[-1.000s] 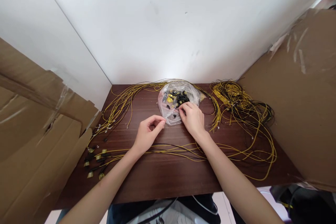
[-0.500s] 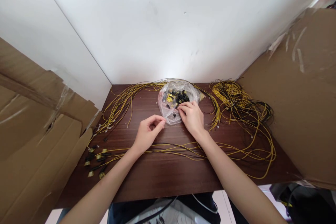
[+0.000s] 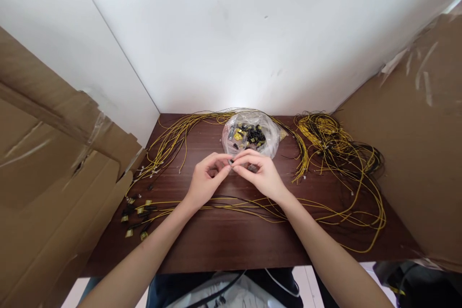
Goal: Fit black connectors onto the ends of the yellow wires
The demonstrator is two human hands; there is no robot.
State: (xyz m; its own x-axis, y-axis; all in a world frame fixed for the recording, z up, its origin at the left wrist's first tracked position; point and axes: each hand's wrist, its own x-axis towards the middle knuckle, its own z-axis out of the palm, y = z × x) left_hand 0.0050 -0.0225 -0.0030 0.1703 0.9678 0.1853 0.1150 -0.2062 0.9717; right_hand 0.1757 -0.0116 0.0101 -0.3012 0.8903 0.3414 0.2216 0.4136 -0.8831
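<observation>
My left hand (image 3: 207, 178) and my right hand (image 3: 262, 173) meet fingertip to fingertip in front of a clear plastic bag (image 3: 272, 142). A small black piece (image 3: 231, 161) is pinched between the fingertips of both hands; its shape is too small to make out. The bag lies open and holds black parts (image 3: 255, 134) and yellow parts (image 3: 238, 134). Below my hands, yellow and black wires (image 3: 234, 200) run across the brown table (image 3: 224, 245), passing under both forearms.
Wires with black and yellow ends (image 3: 140, 211) lie at the left. A wire bundle (image 3: 173, 137) arches behind the bag. Tangled wires (image 3: 321, 130) fill the right side. Cardboard (image 3: 54, 178) stands left, more cardboard (image 3: 415, 154) right, a white wall (image 3: 234, 33) behind.
My right hand has come away from the bag's contents towards my left hand, and their fingertips now meet at a small black piece. The view has shifted slightly.
</observation>
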